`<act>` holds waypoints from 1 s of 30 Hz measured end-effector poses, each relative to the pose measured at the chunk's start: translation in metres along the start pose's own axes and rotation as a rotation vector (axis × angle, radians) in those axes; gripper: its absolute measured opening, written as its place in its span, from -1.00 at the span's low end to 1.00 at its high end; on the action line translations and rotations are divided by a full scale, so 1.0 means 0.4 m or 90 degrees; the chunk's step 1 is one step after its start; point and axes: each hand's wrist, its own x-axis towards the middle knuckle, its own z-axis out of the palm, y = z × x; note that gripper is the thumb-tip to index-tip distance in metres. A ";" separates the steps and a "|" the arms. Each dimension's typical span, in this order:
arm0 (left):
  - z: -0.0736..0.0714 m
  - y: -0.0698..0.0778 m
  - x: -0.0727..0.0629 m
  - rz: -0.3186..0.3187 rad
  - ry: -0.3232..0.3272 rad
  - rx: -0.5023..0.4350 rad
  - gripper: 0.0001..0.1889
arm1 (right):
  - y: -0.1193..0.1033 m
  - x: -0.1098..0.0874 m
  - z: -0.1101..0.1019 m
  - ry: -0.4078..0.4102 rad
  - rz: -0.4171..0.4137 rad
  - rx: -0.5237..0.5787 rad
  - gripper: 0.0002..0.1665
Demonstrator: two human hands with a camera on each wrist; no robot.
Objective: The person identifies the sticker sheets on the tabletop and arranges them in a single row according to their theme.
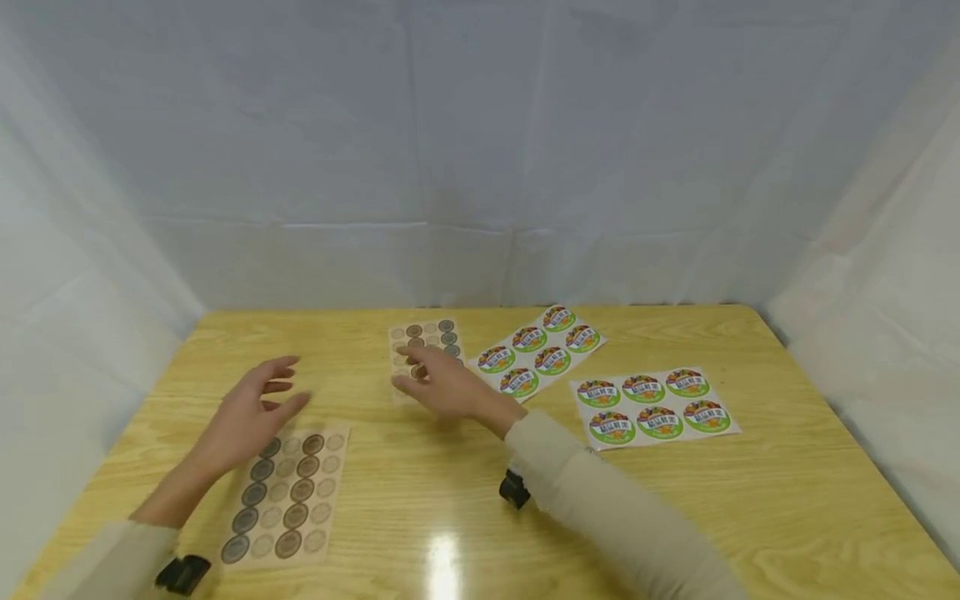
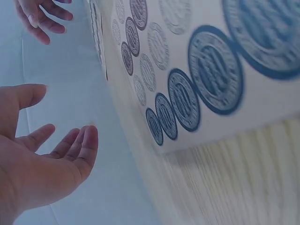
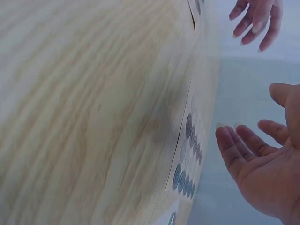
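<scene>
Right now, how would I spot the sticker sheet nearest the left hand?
On the wooden table, find the left hand. Nearest it lies a beige sheet with four columns of round stickers, dark and pale alternating. It lies nearer the camera than its lookalike by the right hand.

L hand (image 1: 243, 417) obscures upper L corner, near sheet (image 1: 300, 500); R hand (image 1: 446, 385) obscures lower pt. of far sheet (image 1: 423, 335). Print on both illegible, head view. R sleeve (image 1: 615, 508) cut off, btm edge.

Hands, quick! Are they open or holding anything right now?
Left hand: open, holding nothing, near a beige rectangular sheet with round printed seals.
Right hand: open, holding nothing, near another such beige sheet.
</scene>
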 end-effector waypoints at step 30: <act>0.099 0.028 0.203 -0.063 -0.074 -0.118 -0.23 | 0.187 0.033 -0.121 0.163 0.153 0.203 -0.10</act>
